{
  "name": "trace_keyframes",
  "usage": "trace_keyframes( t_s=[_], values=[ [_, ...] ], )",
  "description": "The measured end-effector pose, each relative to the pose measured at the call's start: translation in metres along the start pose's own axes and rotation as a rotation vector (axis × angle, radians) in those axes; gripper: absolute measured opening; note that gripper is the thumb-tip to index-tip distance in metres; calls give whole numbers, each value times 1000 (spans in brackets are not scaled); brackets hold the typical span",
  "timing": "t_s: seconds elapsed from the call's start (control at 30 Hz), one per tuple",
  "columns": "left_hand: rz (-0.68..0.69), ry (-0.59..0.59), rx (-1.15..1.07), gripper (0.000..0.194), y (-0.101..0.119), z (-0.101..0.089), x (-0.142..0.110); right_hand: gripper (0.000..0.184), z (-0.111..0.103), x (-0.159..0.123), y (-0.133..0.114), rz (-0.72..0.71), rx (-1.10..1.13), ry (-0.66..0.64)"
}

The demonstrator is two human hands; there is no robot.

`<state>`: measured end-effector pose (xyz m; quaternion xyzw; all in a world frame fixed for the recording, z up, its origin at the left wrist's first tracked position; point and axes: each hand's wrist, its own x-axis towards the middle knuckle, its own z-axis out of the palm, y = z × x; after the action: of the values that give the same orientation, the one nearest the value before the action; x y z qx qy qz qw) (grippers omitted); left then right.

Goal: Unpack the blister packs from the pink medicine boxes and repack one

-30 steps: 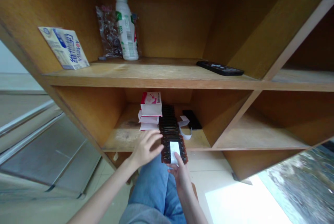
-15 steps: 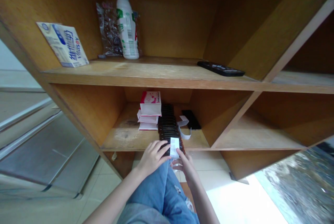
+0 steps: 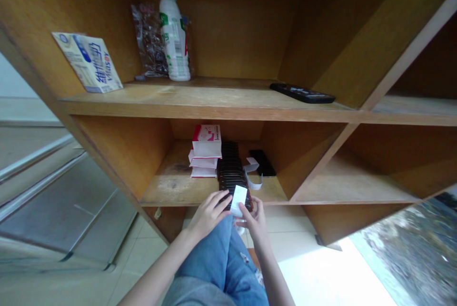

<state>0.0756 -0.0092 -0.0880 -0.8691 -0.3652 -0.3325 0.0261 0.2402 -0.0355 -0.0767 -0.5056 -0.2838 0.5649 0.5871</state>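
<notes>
Head view, looking down into a wooden shelf (image 3: 171,191). Right hand (image 3: 253,221): thumb and fingers closed in a small pinch on a white paper slip (image 3: 238,200), right over the near end of a long row of dark flat things (image 3: 230,170). Left hand (image 3: 209,215): fingers open and curved, touching that row. Just left of the row, pink and white boxes (image 3: 206,140); to the right, a curly paper strip (image 3: 253,175) and a black phone (image 3: 262,163). Best with a soft, steady pinch, no bending of the thin paper, and the left hand keeping the row still.
</notes>
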Motion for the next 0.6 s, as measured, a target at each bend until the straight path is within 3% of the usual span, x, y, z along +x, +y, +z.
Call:
trace_keyframes(
  t_s=[0.33, 0.6],
  values=[
    [-114, -5, -14, 42, -15, 4, 9, 79, 8, 26, -6, 77, -71, -12],
    [-149, 0, -42, 46, -12, 8, 6, 81, 4, 14, 3, 82, 30, 12]
  ],
)
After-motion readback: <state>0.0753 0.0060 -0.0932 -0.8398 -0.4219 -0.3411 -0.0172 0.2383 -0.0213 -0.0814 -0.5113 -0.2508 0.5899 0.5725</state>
